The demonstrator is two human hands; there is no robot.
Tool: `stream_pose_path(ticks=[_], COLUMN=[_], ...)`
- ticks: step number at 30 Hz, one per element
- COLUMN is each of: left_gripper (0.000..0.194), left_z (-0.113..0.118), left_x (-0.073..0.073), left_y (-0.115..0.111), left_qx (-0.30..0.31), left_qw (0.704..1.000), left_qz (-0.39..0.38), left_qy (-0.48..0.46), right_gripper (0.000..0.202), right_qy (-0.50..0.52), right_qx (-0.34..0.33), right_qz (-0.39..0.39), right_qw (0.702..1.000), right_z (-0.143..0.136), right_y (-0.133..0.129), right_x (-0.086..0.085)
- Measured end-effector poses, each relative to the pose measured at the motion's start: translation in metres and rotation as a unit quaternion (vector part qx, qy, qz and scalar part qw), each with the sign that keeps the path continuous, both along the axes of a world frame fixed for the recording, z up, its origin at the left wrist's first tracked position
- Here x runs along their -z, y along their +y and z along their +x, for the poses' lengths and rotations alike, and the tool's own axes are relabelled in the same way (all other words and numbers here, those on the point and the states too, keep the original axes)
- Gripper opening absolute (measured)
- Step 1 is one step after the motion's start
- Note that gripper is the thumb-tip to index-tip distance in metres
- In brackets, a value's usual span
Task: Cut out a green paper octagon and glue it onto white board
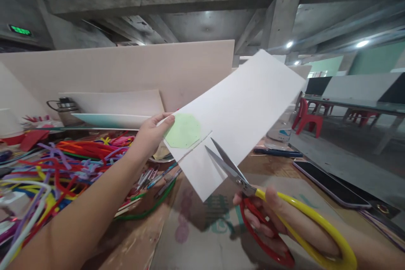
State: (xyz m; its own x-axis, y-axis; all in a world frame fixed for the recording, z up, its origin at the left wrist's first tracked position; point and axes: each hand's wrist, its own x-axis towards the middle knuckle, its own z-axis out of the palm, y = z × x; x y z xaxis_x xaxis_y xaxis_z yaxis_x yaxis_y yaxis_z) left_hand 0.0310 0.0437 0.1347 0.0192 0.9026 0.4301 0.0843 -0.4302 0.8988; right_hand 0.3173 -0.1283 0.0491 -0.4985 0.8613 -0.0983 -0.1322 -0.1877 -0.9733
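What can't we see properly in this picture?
In the head view:
Left hand: some fingers, hidden behind the white sheet.
Right hand: partly covered by the scissors.
Green sign: writing too small and blurred to read.
Left forearm: elbow end cut off by the picture's edge.

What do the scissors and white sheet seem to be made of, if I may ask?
Scissors: polished metal blades, by their grey sheen; smooth, glossy red and yellow handles, probably plastic. White sheet: matte paper or card, likely, being thin without shine.

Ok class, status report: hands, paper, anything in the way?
Left hand gripping white sheet, beside green shape. Right hand holding scissors, blades parted. Sheet slit partway. No obstruction seen at blades; pipe cleaners off left.
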Motion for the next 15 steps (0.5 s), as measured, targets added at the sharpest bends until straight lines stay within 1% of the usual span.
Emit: stream_pose_path(ticks=[3, 7, 12, 15], left_gripper=[0.053, 0.048, 0.049, 0.053], left_z=[-0.002, 0.0, 0.009, 0.015], left_x=[-0.003, -0.001, 0.001, 0.002], left_y=[-0.004, -0.007, -0.006, -0.005], left_qx=[0.006, 0.01, 0.053, 0.069], left_qw=[1.0, 0.999, 0.996, 0.995], left_qz=[0.023, 0.048, -0.004, -0.019], left_qy=[-0.006, -0.002, -0.067, -0.076], right_gripper=[0.075, 0.08, 0.083, 0.077], right_qy=[0.026, 0.056, 0.045, 0.061], right_qx=[0.007, 0.001, 0.016, 0.02], right_qz=[-0.012, -0.055, -0.084, -0.099], right_qw=[1.0, 0.997, 0.995, 0.993], right_z=[-0.005, -0.01, -0.009, -0.007], right_y=[-0.001, 0.002, 0.009, 0.013], right_x=[-0.003, -0.006, 0.002, 0.008])
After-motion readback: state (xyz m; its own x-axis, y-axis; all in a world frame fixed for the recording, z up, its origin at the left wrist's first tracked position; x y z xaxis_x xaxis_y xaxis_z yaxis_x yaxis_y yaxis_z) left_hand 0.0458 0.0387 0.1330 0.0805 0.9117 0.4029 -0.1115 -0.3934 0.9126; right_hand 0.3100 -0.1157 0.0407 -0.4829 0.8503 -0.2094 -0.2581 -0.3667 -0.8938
